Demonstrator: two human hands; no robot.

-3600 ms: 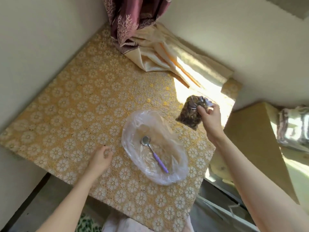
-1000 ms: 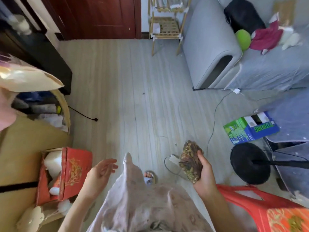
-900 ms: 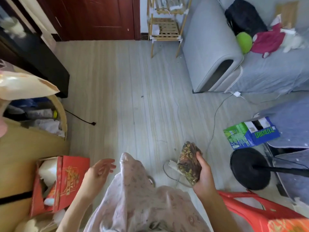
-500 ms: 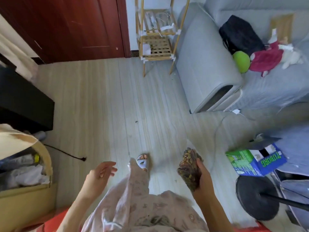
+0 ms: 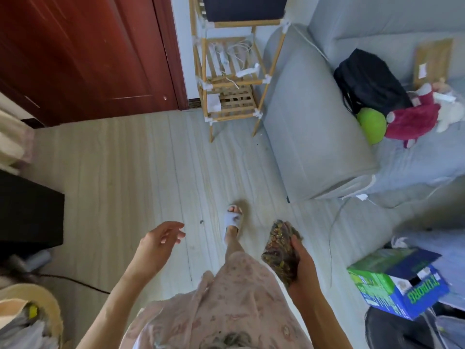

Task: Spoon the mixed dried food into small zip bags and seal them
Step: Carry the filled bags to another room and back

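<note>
Right hand (image 5: pixel 300 267) has its fingers clamped around a small clear zip bag stuffed with brown and green mixed dried food (image 5: pixel 279 250), held low beside a pink floral dress (image 5: pixel 234 298). Left hand (image 5: pixel 159 241) holds nothing, fingers loosely apart above the pale wood plank floor (image 5: pixel 130 177). One foot in a light blue slipper (image 5: pixel 232 220) is planted ahead, near a grey fabric sofa (image 5: pixel 309 127).

Bag's (image 5: pixel 278 250) seal perhaps behind hand (image 5: pixel 300 268)

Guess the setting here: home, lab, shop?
Most likely a home living room: a grey sofa with a plush toy and a black backpack on it, a wooden rack beside a dark red door, light plank floor.
</note>
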